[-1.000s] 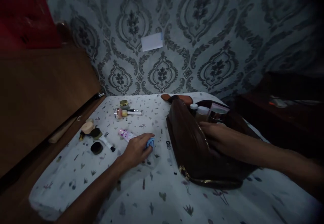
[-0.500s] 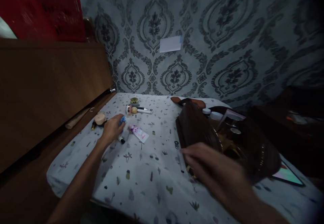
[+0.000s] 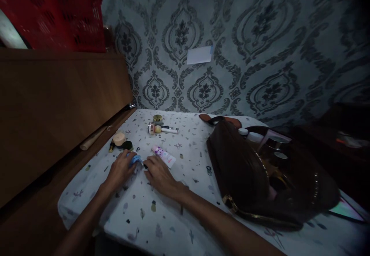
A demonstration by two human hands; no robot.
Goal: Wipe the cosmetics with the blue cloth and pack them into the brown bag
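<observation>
My left hand (image 3: 120,169) is closed around a small blue crumpled item (image 3: 135,159), perhaps cloth or a hair tie; its exact kind is unclear. Close beside it, my right hand (image 3: 158,175) has its fingers curled down onto the black end of a small tube (image 3: 145,166), mostly hidden between the two hands. Just past my right fingers lies a white and pink squeeze tube (image 3: 164,155) with purple print. A dark green-lidded jar (image 3: 127,145) and a beige round container (image 3: 119,138) stand beyond my left hand.
A brown leather bag (image 3: 239,163) stands open on the right, with several jars inside. Further back lie a makeup brush (image 3: 169,130) and a gold-lidded jar (image 3: 157,118). A wooden cabinet (image 3: 63,90) bounds the left side, with a red basket (image 3: 86,21) on top.
My right hand has moved left from beside the bag to the black-ended tube next to my left hand. My left hand keeps the blue item and sits slightly lower in view.
</observation>
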